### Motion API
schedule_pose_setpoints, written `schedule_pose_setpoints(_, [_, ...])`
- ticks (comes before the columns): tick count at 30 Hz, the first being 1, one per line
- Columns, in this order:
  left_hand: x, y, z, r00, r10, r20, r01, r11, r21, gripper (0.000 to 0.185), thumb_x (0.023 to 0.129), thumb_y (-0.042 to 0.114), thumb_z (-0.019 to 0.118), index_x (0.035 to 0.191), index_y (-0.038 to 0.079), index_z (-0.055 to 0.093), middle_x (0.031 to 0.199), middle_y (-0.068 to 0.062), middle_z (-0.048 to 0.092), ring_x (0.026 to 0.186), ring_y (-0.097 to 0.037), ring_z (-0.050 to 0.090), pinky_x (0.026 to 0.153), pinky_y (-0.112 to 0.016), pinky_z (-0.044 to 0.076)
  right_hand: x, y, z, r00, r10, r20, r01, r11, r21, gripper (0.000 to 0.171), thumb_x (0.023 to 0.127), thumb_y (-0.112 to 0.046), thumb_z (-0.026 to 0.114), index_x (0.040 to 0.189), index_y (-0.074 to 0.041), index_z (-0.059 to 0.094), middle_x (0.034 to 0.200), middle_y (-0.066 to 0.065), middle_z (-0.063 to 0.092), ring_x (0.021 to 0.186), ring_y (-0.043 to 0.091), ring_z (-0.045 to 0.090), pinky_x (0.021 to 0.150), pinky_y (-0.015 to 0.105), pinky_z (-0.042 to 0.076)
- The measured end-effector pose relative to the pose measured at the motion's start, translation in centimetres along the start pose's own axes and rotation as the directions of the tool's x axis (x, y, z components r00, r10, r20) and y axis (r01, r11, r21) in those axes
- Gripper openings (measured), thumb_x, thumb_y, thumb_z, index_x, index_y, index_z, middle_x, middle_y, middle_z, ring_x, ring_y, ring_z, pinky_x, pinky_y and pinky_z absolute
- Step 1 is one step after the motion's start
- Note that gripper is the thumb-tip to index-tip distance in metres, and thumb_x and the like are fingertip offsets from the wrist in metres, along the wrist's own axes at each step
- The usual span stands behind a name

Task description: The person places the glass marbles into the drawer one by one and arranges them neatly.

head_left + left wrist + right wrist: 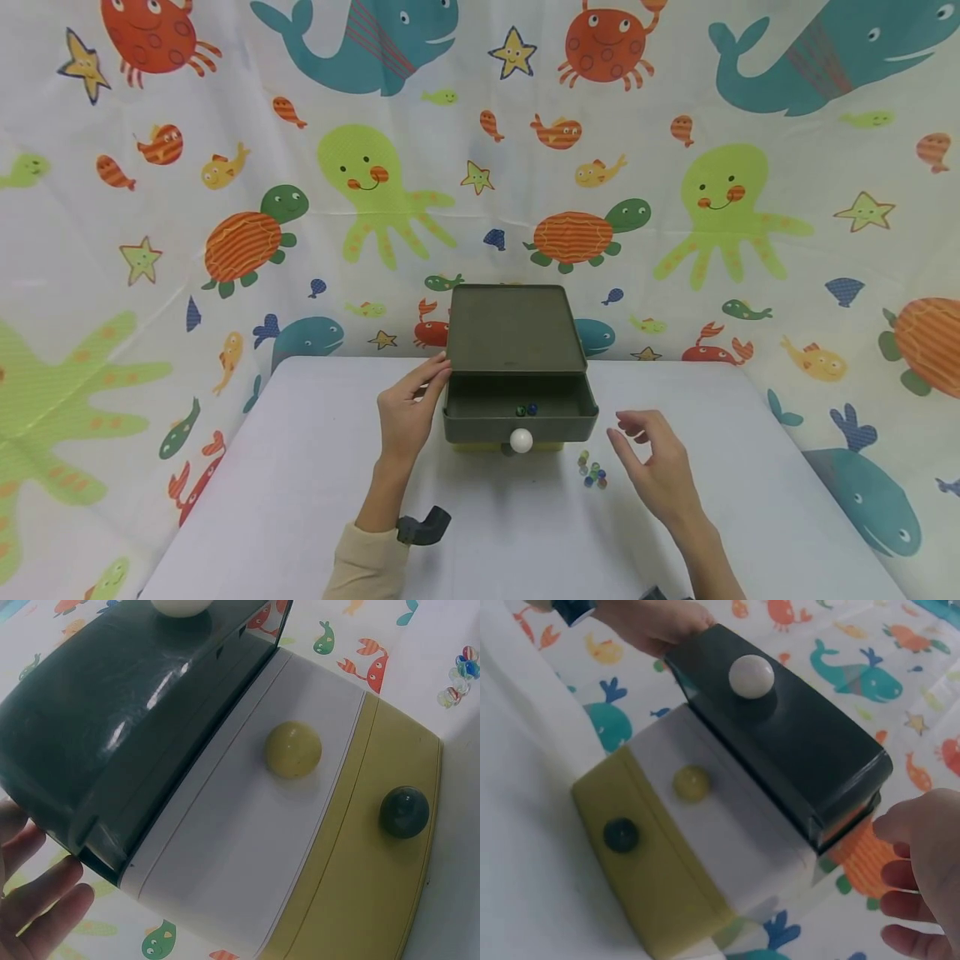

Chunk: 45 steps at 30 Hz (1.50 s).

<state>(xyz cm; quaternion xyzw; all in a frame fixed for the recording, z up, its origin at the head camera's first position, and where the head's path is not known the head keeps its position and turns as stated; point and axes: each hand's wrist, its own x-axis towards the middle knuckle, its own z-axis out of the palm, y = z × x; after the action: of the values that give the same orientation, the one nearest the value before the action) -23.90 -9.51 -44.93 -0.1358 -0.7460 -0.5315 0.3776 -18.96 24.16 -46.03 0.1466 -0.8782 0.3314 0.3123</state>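
A small chest of three drawers point(517, 333) stands at the middle of the table. Its dark green top drawer point(519, 423), with a white knob point(521, 440), is pulled out and has two marbles point(526, 410) inside. My left hand point(435, 372) rests with straight fingers against the chest's left side; the fingers point(41, 896) show beside the green drawer point(112, 727). My right hand point(630, 433) hovers right of the drawer, fingers loosely curled point(922, 885), holding nothing that I can see. Several loose marbles point(592, 473) lie on the table between the chest and that hand.
Below the green drawer are a white drawer with a yellow knob point(293, 749) and a yellow drawer with a dark knob point(404, 812), both closed. The white table point(300, 500) is backed and flanked by a sea-animal printed curtain point(225, 208).
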Motion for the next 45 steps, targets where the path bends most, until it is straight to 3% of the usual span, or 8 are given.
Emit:
schedule_pose_setpoints(10, [-0.1, 0.0, 0.0, 1.0, -0.005, 0.002, 0.005, 1.0, -0.001, 0.021, 0.091, 0.015, 0.073, 0.11, 0.008, 0.078, 0.118, -0.007, 0.075, 0.104, -0.021, 0.074, 0.076, -0.011, 0.056, -1.1, 1.0, 0.4, 0.999, -0.003, 0.034, 0.003, 1.0, -0.002, 0.031, 0.083, -0.003, 0.079, 0.111, -0.003, 0.066, 0.099, 0.004, 0.067, 0.087, 0.013, 0.059, 0.077, 0.005, 0.043])
schedule_pose_setpoints(19, [0.0, 0.1, 0.0, 1.0, -0.002, 0.004, 0.002, 1.0, 0.007, 0.021, 0.092, 0.015, 0.073, 0.111, 0.008, 0.078, 0.119, -0.007, 0.075, 0.103, -0.02, 0.074, 0.076, -0.011, 0.057, -2.2, 1.8, 1.0, 0.998, 0.029, 0.062, -0.027, 0.999, -0.022, 0.029, 0.082, -0.004, 0.08, 0.108, -0.006, 0.066, 0.095, 0.0, 0.067, 0.083, 0.012, 0.058, 0.07, 0.024, 0.053])
schedule_pose_setpoints(29, [0.0, 0.0, -0.1, 1.0, 0.011, 0.005, -0.011, 1.0, 0.016, 0.02, 0.092, 0.015, 0.072, 0.11, 0.008, 0.078, 0.118, -0.007, 0.075, 0.101, -0.02, 0.075, 0.074, -0.011, 0.057, -3.6, 3.1, 1.7, 0.996, 0.02, 0.084, -0.018, 1.0, -0.019, 0.029, 0.08, -0.003, 0.081, 0.105, -0.004, 0.067, 0.09, 0.0, 0.065, 0.079, 0.015, 0.06, 0.064, 0.029, 0.053])
schedule_pose_setpoints(38, [-0.2, 0.0, 0.0, 1.0, 0.004, 0.003, -0.004, 1.0, 0.006, 0.02, 0.091, 0.014, 0.073, 0.11, 0.007, 0.078, 0.118, -0.008, 0.075, 0.101, -0.023, 0.075, 0.075, -0.01, 0.056, -4.6, 4.1, 2.4, 0.993, 0.049, 0.103, -0.044, 0.998, -0.05, 0.028, 0.079, -0.004, 0.081, 0.103, -0.007, 0.067, 0.086, -0.003, 0.063, 0.076, 0.006, 0.056, 0.061, 0.025, 0.05])
schedule_pose_setpoints(45, [-0.1, 0.2, -0.1, 1.0, -0.006, 0.007, 0.006, 1.0, 0.016, 0.021, 0.092, 0.016, 0.072, 0.111, 0.009, 0.078, 0.119, -0.006, 0.075, 0.102, -0.022, 0.074, 0.075, -0.011, 0.056, -5.1, 4.6, 2.7, 0.995, 0.027, 0.1, -0.026, 1.0, -0.013, 0.027, 0.078, -0.002, 0.081, 0.101, -0.005, 0.067, 0.083, -0.005, 0.062, 0.072, 0.008, 0.056, 0.058, 0.019, 0.046])
